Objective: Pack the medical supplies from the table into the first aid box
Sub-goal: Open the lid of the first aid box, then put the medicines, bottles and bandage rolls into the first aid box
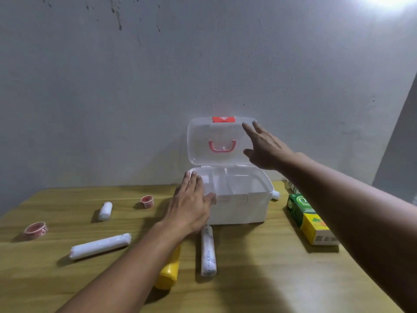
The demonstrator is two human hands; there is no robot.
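A white first aid box (239, 208) stands open against the wall, its clear lid (203, 141) upright with a pink handle and red latch. My left hand (191, 204) lies flat on the box's front left corner, thumb on the rim. My right hand (264, 147) is spread at the lid's right edge, holding nothing. On the table lie a long bandage roll (100, 246), another roll (208, 251) in front of the box, a short roll (105, 211), a yellow bottle (169, 271) partly under my left forearm, two tape rolls (36, 230) (147, 201) and a green-yellow carton (310, 219).
The wooden table (259, 279) butts against a grey wall. A small white item (275, 195) peeks out at the box's right side. Another packet (293, 187) lies behind my right forearm, mostly hidden.
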